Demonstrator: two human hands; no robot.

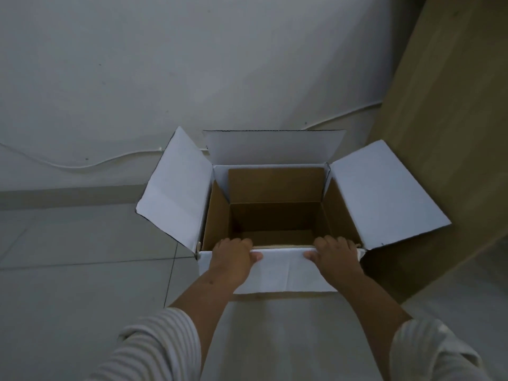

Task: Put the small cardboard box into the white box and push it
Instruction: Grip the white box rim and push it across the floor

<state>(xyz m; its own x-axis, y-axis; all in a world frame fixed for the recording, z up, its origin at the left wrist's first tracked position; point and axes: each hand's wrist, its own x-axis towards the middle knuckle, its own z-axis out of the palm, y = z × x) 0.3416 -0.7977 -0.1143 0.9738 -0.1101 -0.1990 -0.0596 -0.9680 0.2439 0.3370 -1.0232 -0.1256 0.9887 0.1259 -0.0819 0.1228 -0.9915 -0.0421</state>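
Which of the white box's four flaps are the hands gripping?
The near flap: left hand and right hand clasp its fold. The far and side flaps stand untouched.

A pale grey tiled floor point(77, 284) is seen across the lower part of the view, crossed by thin dark grout lines. Behind it a plain whitish wall point(192, 64) is seen, marked by a few small dark specks. A thin white cable point(90, 165) is laid in a loose wave along the foot of the wall on the left, and a second stretch of it point(343, 113) is seen climbing toward the right. A low, slightly darker skirting band point(68, 195) is seen where wall and floor meet. On the right, a tall light-wood panel point(445, 127), part of a piece of furniture, is stood upon the floor against the wall.
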